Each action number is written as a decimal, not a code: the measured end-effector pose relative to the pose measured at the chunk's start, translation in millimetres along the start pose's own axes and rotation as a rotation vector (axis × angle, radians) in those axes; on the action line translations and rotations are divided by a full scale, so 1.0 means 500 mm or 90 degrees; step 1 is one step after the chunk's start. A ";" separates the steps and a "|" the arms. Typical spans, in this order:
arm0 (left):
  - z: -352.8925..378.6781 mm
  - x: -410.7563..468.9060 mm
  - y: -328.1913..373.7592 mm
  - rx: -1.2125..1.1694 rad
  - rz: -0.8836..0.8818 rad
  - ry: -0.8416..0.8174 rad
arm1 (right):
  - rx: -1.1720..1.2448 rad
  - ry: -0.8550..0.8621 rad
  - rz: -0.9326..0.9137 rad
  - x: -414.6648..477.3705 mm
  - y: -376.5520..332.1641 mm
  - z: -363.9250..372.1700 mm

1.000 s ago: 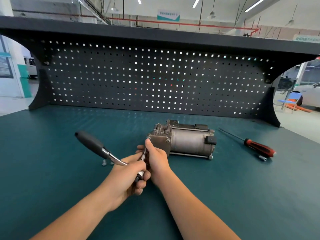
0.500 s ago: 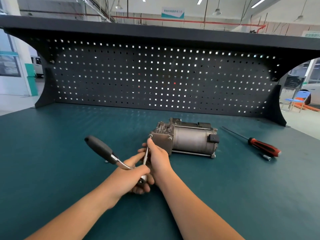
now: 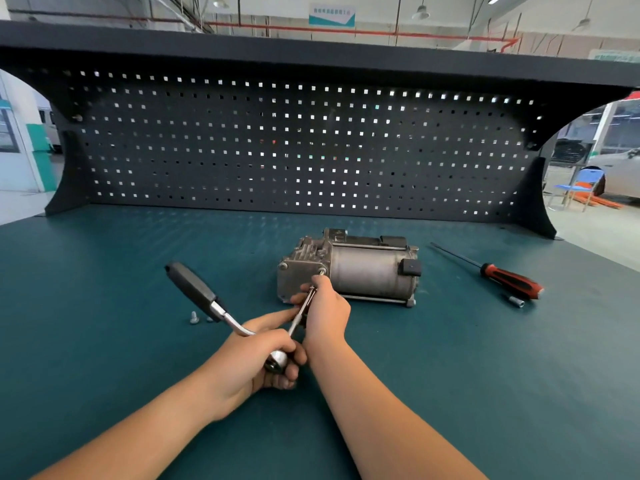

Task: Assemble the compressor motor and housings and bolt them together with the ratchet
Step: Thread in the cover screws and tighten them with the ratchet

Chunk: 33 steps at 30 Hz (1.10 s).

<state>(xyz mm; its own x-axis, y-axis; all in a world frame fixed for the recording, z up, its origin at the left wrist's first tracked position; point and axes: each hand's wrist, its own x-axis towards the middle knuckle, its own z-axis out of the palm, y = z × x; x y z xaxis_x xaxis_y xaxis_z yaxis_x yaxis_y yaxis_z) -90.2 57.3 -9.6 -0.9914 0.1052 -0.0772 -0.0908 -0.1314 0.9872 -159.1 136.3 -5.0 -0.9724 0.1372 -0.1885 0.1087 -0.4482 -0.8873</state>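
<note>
The grey metal compressor [image 3: 360, 271] lies on its side on the green bench mat, its square end housing facing me. My left hand [image 3: 256, 358] grips the ratchet [image 3: 221, 310] at its chrome head; the black handle sticks up to the left. A thin extension bar runs from the ratchet head up to a bolt at the housing's upper right corner. My right hand [image 3: 323, 313] pinches that bar just below the bolt. The bar's tip is partly hidden by my fingers.
Two loose bolts [image 3: 194, 318] lie on the mat left of the ratchet handle. A red and black screwdriver [image 3: 502, 277] and a small socket [image 3: 516, 301] lie right of the compressor. A black pegboard [image 3: 294, 147] closes the back of the bench.
The extension bar's tip has shifted from the housing's upper left bolt to its upper right bolt, and my right hand went with it. The ratchet handle still points up and left.
</note>
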 end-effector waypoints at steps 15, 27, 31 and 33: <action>0.093 -0.007 0.032 -0.259 -0.050 0.076 | -0.049 -0.128 0.016 0.019 -0.040 -0.034; 0.054 0.018 -0.011 1.018 0.182 0.200 | -0.278 -0.173 -0.047 0.037 -0.033 -0.046; 0.052 0.021 -0.005 0.809 0.215 0.201 | -0.392 -0.175 -0.087 0.040 -0.048 -0.050; 0.054 0.019 -0.003 0.632 0.216 0.155 | -0.489 -0.141 -0.155 0.046 -0.048 -0.051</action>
<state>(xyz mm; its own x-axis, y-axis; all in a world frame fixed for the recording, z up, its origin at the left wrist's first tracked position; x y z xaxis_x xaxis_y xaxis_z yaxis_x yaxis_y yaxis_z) -97.1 85.2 -8.0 -0.9527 -0.0003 0.3040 0.1996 0.7536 0.6262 -178.6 172.9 1.2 -0.9962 -0.0608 0.0618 -0.0776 0.3089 -0.9479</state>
